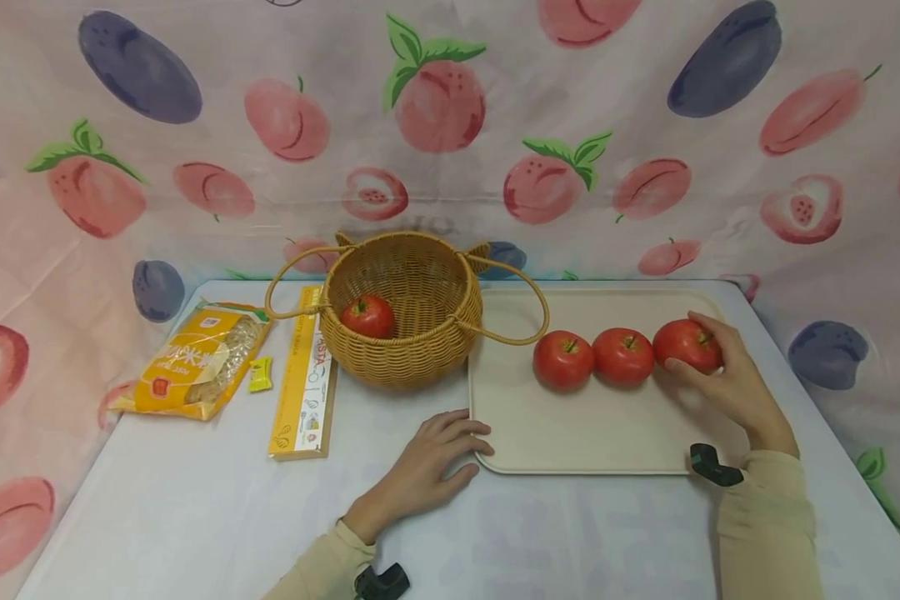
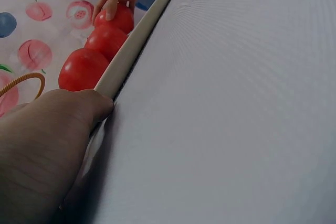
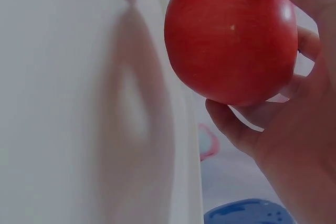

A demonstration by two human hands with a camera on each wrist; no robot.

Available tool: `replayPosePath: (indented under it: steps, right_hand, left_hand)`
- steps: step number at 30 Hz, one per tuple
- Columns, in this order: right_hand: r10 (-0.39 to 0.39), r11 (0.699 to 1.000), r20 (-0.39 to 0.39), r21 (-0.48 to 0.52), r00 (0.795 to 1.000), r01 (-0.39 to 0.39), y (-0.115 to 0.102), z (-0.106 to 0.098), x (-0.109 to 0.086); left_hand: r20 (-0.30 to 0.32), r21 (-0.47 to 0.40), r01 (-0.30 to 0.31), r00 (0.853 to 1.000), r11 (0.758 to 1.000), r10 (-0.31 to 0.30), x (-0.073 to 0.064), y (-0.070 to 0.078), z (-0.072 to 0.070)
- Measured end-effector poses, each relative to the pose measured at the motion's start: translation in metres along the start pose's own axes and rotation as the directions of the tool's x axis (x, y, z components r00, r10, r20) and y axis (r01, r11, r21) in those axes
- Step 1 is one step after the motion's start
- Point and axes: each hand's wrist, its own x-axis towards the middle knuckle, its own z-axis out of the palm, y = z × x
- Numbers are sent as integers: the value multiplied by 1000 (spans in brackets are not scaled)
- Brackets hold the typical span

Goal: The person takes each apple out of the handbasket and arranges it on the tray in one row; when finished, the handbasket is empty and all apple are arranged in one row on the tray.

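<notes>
Wicker basket (image 1: 401,362) holds one apple (image 1: 371,317), beige tray (image 1: 585,442) two (image 1: 622,358), right hand (image 1: 737,392) another (image 1: 682,346).

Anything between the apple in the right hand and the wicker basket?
Yes. The middle apple and left apple on the tray stand between the right hand's apple and the basket, whose right handle also juts that way. A path above them looks free.

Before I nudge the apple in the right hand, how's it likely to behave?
The apple would likely roll once released: it's round, with a flat tray beneath. Its glossy skin may slip a little in the right hand. Probably stiff: no dent shows where the hand touches it.
</notes>
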Motion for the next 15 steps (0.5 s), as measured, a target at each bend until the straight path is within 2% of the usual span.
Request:
replayPosePath:
  steps: [9,15]
  right_hand:
    - [-31,999,-4,7,1000,31,8,6,4]
    - [6,1000,19,-1,1000,-6,14,10,5]
  left_hand:
    - [1,-3,7,1000,1000,-7,0,0,0]
    - [-6,-3,-7,1000,1000,7,0,0,0]
